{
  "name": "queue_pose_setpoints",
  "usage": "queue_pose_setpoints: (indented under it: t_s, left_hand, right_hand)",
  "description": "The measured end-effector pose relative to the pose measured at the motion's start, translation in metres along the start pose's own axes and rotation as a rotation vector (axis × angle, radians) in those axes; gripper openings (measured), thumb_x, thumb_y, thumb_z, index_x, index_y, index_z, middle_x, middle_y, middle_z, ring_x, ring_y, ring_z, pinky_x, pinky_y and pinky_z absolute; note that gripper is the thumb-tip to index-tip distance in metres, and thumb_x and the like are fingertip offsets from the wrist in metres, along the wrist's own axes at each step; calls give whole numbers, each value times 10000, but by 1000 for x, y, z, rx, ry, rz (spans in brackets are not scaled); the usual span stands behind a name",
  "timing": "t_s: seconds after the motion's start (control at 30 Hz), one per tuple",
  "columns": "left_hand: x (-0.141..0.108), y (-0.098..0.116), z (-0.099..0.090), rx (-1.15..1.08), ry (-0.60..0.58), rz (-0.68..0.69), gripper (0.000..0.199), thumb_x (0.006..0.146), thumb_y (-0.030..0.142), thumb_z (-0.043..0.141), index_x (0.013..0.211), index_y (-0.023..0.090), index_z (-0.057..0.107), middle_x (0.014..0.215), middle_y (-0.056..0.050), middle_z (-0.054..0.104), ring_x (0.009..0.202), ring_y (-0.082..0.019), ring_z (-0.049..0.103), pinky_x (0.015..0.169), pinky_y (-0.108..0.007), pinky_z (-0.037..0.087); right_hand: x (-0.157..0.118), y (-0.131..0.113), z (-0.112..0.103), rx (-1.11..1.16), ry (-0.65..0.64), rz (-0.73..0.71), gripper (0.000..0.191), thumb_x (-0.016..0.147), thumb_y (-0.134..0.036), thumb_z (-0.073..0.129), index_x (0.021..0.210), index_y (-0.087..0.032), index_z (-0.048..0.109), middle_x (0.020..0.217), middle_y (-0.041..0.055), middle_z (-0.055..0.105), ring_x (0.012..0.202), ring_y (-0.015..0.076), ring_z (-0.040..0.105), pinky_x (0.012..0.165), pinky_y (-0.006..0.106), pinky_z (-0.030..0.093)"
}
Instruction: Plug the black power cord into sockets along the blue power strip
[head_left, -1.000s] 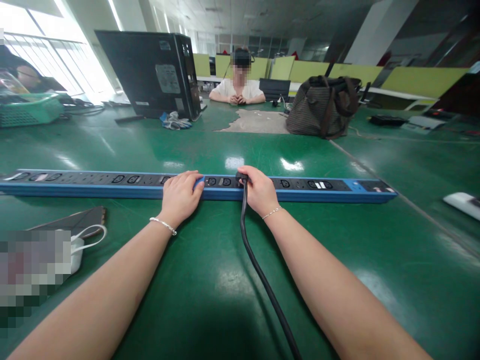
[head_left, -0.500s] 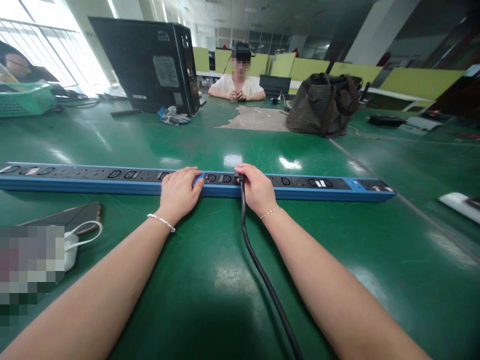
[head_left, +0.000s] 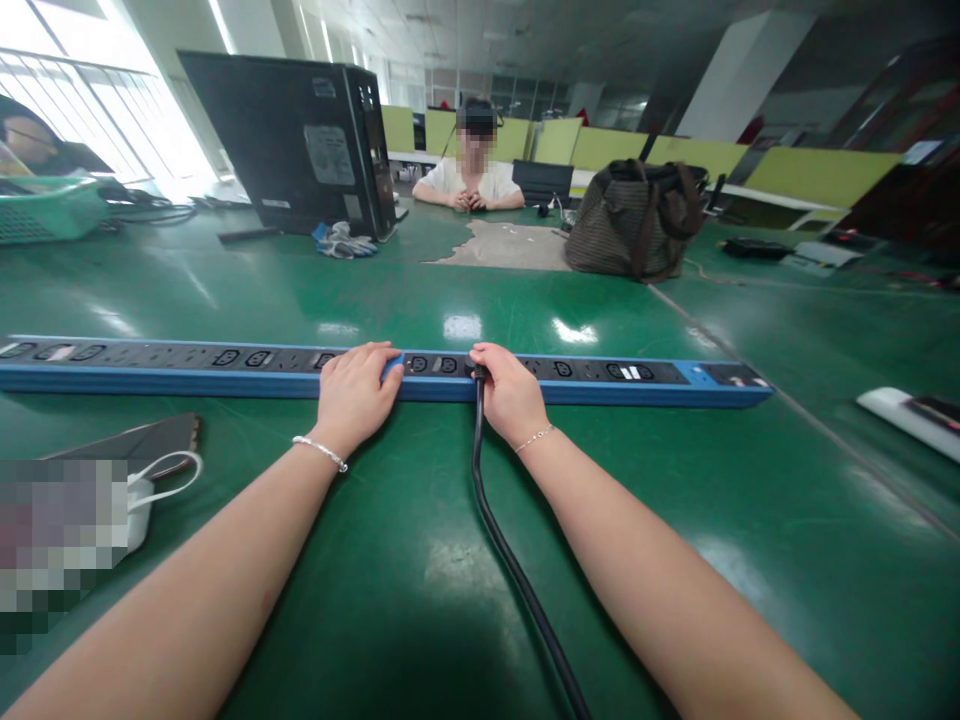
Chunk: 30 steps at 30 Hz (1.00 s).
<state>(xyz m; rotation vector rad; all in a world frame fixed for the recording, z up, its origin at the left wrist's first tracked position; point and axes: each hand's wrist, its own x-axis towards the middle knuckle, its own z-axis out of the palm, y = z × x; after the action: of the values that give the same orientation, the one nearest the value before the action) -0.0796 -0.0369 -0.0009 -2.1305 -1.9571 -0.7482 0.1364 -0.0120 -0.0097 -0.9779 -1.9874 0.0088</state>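
Observation:
A long blue power strip (head_left: 435, 388) with a black socket face lies across the green table. My left hand (head_left: 358, 390) is laid over its middle, fingers across the top and thumb along the near side, gripping it. Just to the right, my right hand (head_left: 514, 392) pinches the black plug (head_left: 478, 368) of a power cord at the socket face. How deep the plug sits is hidden by the fingers. From there the thick black power cord (head_left: 517, 560) runs down toward me between my forearms.
A black computer case (head_left: 289, 150), gloves (head_left: 343, 241) and a brown bag (head_left: 630, 220) stand farther back. A person (head_left: 469, 180) sits across the table. A green basket (head_left: 49, 208) is at left; a phone-like slab (head_left: 154, 440) and white cable (head_left: 196, 480) lie nearer.
The view has shifted slightly, so the scene sits a little lower and farther left. The plug appears lower against the strip. My left hand keeps its place on the strip.

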Motion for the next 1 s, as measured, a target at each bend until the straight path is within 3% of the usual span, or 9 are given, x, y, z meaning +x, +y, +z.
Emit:
queue_pose_setpoints:
  t_s: [0.23,0.4,0.5,0.57,0.77,0.9,1.0]
  left_hand:
    - [-1,0,0,12,10,9,359,920,389,353,1137,233,593,1268,-42,610,1203,-229,520,1012,-421,336]
    - [0,-1,1,16,9,-1,368,914,392,360,1145,227,593,1267,-55,609,1205,-236,517,1014,-427,339]
    - [0,0,1,16,5,-1,369,911,388,361,1145,225,596,1260,-57,613,1205,-239,517,1012,-435,344]
    - [0,0,1,16,0,-6,369,909,385,359,1140,226,598,1262,-58,612,1202,-243,520,1009,-439,348]
    - [0,0,1,24,8,-8,365,910,390,358,1125,228,604,1263,-49,612,1190,-245,528,1008,-435,349]
    - [0,-1,1,38,8,4,362,915,387,352,1129,228,597,1261,-46,613,1189,-241,528,1008,-425,347]
    - [-1,-1,1,35,20,22,372,920,388,335,1133,226,594,1262,-53,612,1188,-240,526,1004,-421,348]
  right_hand:
    - [0,-6,-2,-60,-39,85,277,849,-122,417,1043,-179,606,1159,100,645,1083,215,596,930,376,496]
    - [1,-9,-4,-154,-147,70,379,852,-147,439,1215,-183,540,1259,86,604,1142,230,565,958,391,461]
    - [4,-8,-4,-130,-161,73,360,863,-158,428,1198,-176,559,1223,80,625,1104,230,585,950,383,464]
    - [7,-6,-3,-57,-89,105,326,872,-175,425,1161,-183,578,1178,70,646,1065,224,602,939,371,471]
    - [14,18,-9,146,341,325,300,880,-271,456,1161,-249,558,1113,33,642,993,198,611,924,364,478]
    - [14,38,-21,173,470,319,279,855,-325,502,1111,-248,583,1096,29,645,979,188,616,907,365,489]
    - [11,56,-39,202,537,373,241,837,-364,515,986,-216,633,973,35,680,886,179,642,826,339,525]
